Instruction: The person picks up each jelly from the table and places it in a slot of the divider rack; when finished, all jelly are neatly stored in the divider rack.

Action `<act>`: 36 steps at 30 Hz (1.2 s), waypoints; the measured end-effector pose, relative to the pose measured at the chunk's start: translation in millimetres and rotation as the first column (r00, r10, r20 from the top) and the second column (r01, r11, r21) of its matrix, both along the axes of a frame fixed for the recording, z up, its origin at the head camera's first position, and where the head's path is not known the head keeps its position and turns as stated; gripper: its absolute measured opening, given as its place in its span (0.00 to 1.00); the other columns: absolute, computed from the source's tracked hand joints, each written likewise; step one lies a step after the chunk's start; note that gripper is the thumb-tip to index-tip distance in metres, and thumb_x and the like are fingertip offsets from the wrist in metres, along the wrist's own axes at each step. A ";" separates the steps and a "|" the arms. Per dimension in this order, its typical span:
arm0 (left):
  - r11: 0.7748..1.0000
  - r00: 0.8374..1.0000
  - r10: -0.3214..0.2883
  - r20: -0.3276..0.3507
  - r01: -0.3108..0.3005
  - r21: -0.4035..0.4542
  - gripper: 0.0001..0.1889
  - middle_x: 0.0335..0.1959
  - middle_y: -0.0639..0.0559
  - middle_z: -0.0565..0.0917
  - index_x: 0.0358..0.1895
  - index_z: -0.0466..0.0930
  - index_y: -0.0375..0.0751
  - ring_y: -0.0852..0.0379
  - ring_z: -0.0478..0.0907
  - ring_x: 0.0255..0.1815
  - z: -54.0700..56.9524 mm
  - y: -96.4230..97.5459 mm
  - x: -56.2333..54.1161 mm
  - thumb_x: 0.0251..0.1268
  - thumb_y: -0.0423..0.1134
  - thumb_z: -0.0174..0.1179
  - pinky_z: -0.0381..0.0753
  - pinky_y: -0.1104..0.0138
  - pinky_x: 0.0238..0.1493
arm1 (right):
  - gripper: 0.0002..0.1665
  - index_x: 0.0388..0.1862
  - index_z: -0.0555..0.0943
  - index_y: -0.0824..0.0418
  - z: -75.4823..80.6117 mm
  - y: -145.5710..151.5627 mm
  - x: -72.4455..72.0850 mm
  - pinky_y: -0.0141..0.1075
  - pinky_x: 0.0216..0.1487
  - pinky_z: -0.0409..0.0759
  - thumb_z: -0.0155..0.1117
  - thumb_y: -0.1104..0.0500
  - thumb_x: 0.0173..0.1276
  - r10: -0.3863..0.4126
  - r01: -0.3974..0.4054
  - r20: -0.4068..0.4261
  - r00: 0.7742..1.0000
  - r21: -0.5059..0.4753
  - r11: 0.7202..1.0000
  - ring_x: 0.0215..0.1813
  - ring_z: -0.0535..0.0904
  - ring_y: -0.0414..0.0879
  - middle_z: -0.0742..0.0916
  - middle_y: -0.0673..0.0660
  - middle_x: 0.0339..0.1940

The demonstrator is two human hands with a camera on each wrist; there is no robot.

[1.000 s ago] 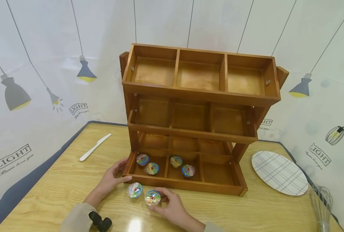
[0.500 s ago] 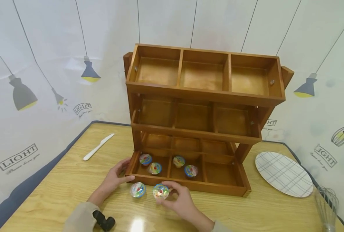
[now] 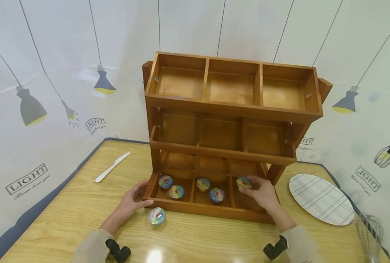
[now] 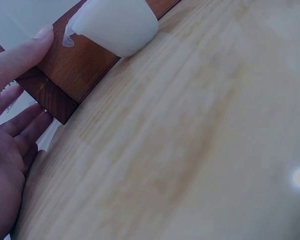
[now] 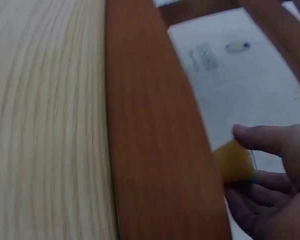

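My right hand (image 3: 264,193) pinches a small jelly cup (image 3: 243,182) with a printed foil lid over the right compartment of the wooden rack's bottom tray (image 3: 211,211). In the right wrist view the cup's yellow body (image 5: 235,162) shows between thumb and fingers, partly behind the front board. My left hand (image 3: 129,201) touches the tray's left front corner, thumb on the front board and fingers along the side. Another jelly cup (image 3: 157,216) stands on the table before that corner; its whitish side (image 4: 120,27) shows in the left wrist view. Several cups sit in the tray's left and middle compartments.
The rack's middle tier (image 3: 222,150) and top tier (image 3: 232,104) overhang the bottom tray. A white knife (image 3: 113,167) lies left of the rack. On the right are an oval checked plate (image 3: 321,199) and a whisk (image 3: 370,233).
My right hand has lifted the jelly cup from the table in front and carried it right and back over the right compartment. The left hand stays at the corner.
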State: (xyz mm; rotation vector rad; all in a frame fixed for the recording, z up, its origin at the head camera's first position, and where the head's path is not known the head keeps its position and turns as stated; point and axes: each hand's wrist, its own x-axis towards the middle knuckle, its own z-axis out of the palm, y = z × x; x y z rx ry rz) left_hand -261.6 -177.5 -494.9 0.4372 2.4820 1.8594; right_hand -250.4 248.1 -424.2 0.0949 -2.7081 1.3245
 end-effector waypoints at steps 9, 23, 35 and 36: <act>1.000 1.000 -0.008 0.004 0.008 0.001 0.39 0.63 0.40 0.65 0.65 0.57 0.38 0.44 0.61 0.64 -1.8 1.7 3.0 0.48 0.39 0.65 0.57 0.51 0.65 | 0.37 0.53 0.73 0.71 -21.7 24.1 -4.3 0.36 0.39 0.79 0.71 0.53 0.47 0.100 -0.106 0.170 0.980 0.027 0.994 0.44 0.78 0.51 0.82 0.63 0.44; 1.000 1.000 0.001 0.009 -0.001 -0.011 0.38 0.63 0.41 0.66 0.64 0.58 0.39 0.45 0.61 0.63 -2.3 2.5 0.7 0.48 0.39 0.65 0.59 0.53 0.64 | 0.37 0.53 0.72 0.69 -27.7 10.7 -23.6 0.40 0.42 0.78 0.71 0.50 0.47 0.056 -0.064 0.158 0.986 0.048 0.997 0.47 0.77 0.53 0.82 0.64 0.45; 1.000 1.000 -0.003 -0.010 0.003 -0.020 0.38 0.63 0.41 0.66 0.65 0.57 0.40 0.51 0.63 0.62 -0.8 -0.3 0.4 0.49 0.40 0.65 0.64 0.71 0.61 | 0.35 0.59 0.68 0.64 -4.4 -14.1 -2.0 0.49 0.49 0.76 0.63 0.49 0.56 0.064 -0.044 -0.113 0.992 0.176 0.983 0.53 0.74 0.59 0.77 0.65 0.54; 1.000 1.000 -0.002 -0.011 0.002 -0.021 0.38 0.63 0.41 0.67 0.65 0.58 0.40 0.52 0.63 0.62 -0.5 -0.5 0.0 0.49 0.40 0.65 0.64 0.70 0.61 | 0.33 0.58 0.69 0.63 -1.3 -19.8 1.1 0.47 0.47 0.77 0.63 0.49 0.56 0.063 -0.044 -0.142 0.988 0.136 0.990 0.51 0.76 0.59 0.78 0.64 0.54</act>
